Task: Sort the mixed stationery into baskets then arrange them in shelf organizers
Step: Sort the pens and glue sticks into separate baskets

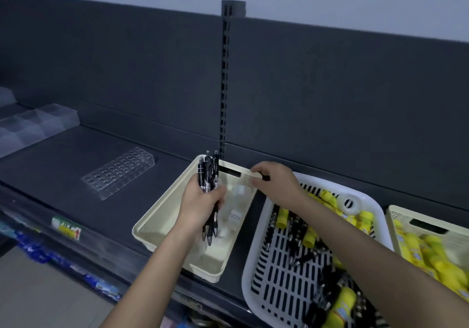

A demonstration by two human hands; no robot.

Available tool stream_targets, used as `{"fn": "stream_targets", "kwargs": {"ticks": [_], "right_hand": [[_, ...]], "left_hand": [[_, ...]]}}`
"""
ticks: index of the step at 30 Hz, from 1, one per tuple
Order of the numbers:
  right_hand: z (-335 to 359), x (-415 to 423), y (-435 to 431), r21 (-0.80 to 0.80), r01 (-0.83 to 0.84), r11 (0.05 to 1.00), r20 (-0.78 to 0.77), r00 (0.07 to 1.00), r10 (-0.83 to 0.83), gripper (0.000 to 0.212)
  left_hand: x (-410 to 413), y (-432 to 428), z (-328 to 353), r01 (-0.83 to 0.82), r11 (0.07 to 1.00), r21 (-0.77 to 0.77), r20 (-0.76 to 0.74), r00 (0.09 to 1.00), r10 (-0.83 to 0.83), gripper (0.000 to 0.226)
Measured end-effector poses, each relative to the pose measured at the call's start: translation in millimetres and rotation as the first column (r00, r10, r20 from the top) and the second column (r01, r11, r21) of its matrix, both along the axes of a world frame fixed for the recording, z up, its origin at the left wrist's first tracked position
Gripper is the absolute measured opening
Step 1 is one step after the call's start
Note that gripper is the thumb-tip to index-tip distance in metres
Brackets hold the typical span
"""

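Left hand: clenched around a bundle of pens, gripped at mid-barrel.

Pens: black barrels with clear sections and silver bands. They stand nearly upright. The clicker ends project above the fist and the tips hang below it.

Location: the bundle is held over the cream basket, which sits directly under the grip. Small translucent items lie in the basket, just right of the grip.

Right hand: fingers curled at the far rim of the cream basket, right of the grip. A small dark piece shows at the fingertips. Whether the hand holds it or the rim cannot be told.

White slotted basket: right of the grip, holding black pens and yellow tubes.

Clear drilled rack: left of the grip, on the shelf.
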State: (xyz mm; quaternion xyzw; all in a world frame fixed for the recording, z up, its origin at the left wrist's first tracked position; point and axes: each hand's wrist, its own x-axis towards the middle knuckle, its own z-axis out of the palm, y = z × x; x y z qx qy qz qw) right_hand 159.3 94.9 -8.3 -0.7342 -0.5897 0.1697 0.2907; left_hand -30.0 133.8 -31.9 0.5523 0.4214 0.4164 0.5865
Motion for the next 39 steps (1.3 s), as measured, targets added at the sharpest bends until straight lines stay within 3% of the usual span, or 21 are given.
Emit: {"fn": "stream_targets", "kwargs": {"ticks": [2,6,10,12,18,23,25,28,32,39], "right_hand": [[-1.0,20.1,-18.8,-0.001,0.064,0.998,0.032,0.997,-0.064,0.028],[-11.3,55.5,-58.6,-0.170,0.221,0.960,0.092,0.974,-0.208,0.027],[-30.2,72.6,-82.1,-0.350,0.288,0.891,0.162,0.956,-0.246,0.032],[-41.1,72.5,-89.2,-0.394,0.302,0.868,0.223,0.948,-0.229,0.022],[-67.8,60.4,-91.8,-0.320,0.369,0.873,0.243,0.922,-0.300,0.019],[-61.0,64.0,-82.1,-0.447,0.398,0.801,0.043,0.904,-0.425,0.033],[-59.5,63.4,-77.3,-0.396,0.426,0.813,-0.010,0.884,-0.468,0.041],[-53.0,59.0,-61.4,-0.272,0.452,0.850,-0.078,0.870,-0.487,0.037],[-46.6,50.9,-28.6,-0.301,0.391,0.870,-0.027,0.908,-0.418,0.027],[-66.9,38.2,-19.3,-0.385,0.413,0.826,0.156,0.911,-0.382,0.030]], "left_hand": [[14.9,-5.8,3.5,0.070,0.997,0.026,-0.027,0.997,-0.069,0.019],[46.2,-17.9,6.6,0.175,0.984,0.037,-0.053,0.984,-0.173,0.022],[63.4,-25.1,5.0,0.221,0.975,-0.022,0.008,0.975,-0.221,0.020],[70.8,-29.3,3.0,0.233,0.971,-0.055,0.036,0.972,-0.232,0.016],[81.2,-40.6,-8.2,0.279,0.959,-0.048,0.007,0.960,-0.279,0.018],[83.1,-36.4,-8.3,0.266,0.960,-0.089,0.056,0.963,-0.262,0.010],[82.7,-33.6,-7.8,0.252,0.962,-0.103,0.060,0.967,-0.247,0.008],[80.7,-28.2,-7.8,0.233,0.965,-0.118,0.054,0.972,-0.228,0.016],[78.3,-23.4,-8.4,0.220,0.966,-0.134,0.067,0.975,-0.213,0.011],[75.5,-15.9,-12.2,0.211,0.968,-0.135,0.086,0.976,-0.201,0.009]]}}
